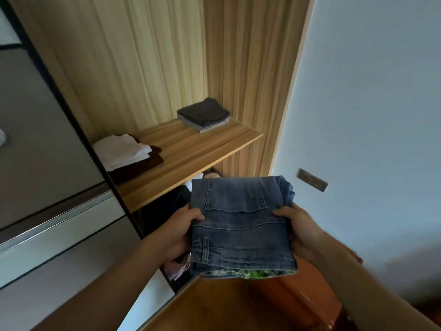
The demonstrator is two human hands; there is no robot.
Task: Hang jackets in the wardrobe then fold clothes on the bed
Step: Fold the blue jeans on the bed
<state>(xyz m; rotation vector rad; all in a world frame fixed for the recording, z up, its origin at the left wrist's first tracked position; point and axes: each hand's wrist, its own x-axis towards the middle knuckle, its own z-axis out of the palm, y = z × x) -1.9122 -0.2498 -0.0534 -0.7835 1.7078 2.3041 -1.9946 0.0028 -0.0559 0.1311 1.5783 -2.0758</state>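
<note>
A folded pair of blue jeans (241,225) is held level in front of the open wardrobe, below its wooden shelf (191,154). A green patterned cloth (250,274) peeks out under the jeans' near edge. My left hand (179,232) grips the left side of the stack, thumb on top. My right hand (298,232) grips the right side the same way. On the shelf lie a white and dark brown folded pile (128,152) at the left and a dark grey folded pile (204,114) at the back right.
A grey and white sliding wardrobe door (55,211) stands at the left. A pale wall (370,103) with a switch plate (312,179) is on the right. Dark hanging clothes (167,206) show below the shelf. Brown wooden floor (226,306) lies beneath.
</note>
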